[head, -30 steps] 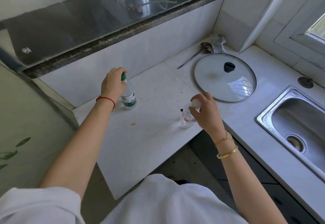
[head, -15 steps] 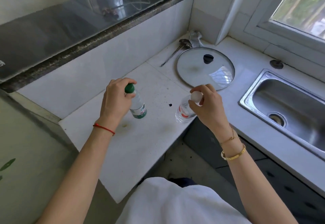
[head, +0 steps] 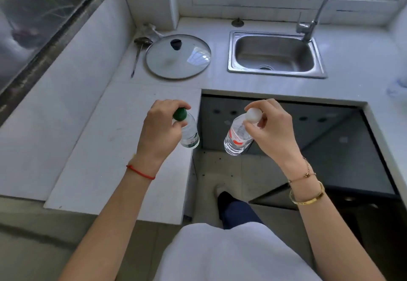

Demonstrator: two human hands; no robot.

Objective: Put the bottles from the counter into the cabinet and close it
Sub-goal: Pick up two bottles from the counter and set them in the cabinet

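Observation:
My left hand grips the green cap of a clear bottle with a green label, held above the right edge of the white counter slab. A second clear bottle with a white cap and red label hangs from my right hand, clear of the counter and over the floor. Behind the bottles are dark grey cabinet doors under the worktop; they look closed, with round finger holes near the top.
A glass pot lid and a ladle lie at the back of the counter. A steel sink with a tap sits under the window. My foot stands on the tiled floor.
Both bottles have been lifted off the counter and carried to the right. The view has swung right, bringing the sink, tap and cabinet doors into sight.

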